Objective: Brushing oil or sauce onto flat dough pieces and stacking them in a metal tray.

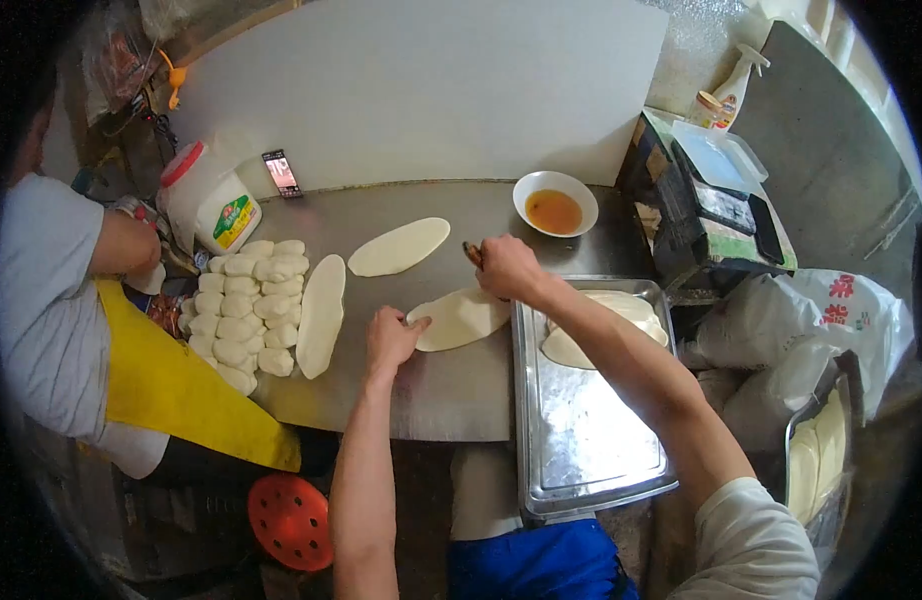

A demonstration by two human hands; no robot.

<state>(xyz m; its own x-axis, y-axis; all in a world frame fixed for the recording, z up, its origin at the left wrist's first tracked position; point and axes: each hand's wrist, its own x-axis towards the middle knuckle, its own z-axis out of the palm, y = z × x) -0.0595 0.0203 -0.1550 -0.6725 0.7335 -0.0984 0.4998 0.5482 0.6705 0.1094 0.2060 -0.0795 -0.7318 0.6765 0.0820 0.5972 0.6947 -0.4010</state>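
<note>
My left hand [398,337] touches the left end of a flattened oval of dough [464,319] on the metal table, its thumb over the edge. At the other end my right hand [508,270] is closed around a brown-handled tool [473,255], mostly hidden by the fingers. Two more flattened dough ovals lie to the left, one upright beside the dough balls [239,307], one [399,247] slanting farther back. Beneath my right forearm, a steel tray [592,435] holds several flat dough pieces [573,346]. A white bowl of orange-brown liquid [554,211] stands behind my right hand.
A co-worker in a yellow apron [175,382] is at the left. A red-lidded plastic jug [209,199] and a phone [282,173] stand at the back left. Right of the tray are a cluttered box [746,251], a white plastic bag [806,307] and another dough container [817,457]. A red stool [290,521] is below.
</note>
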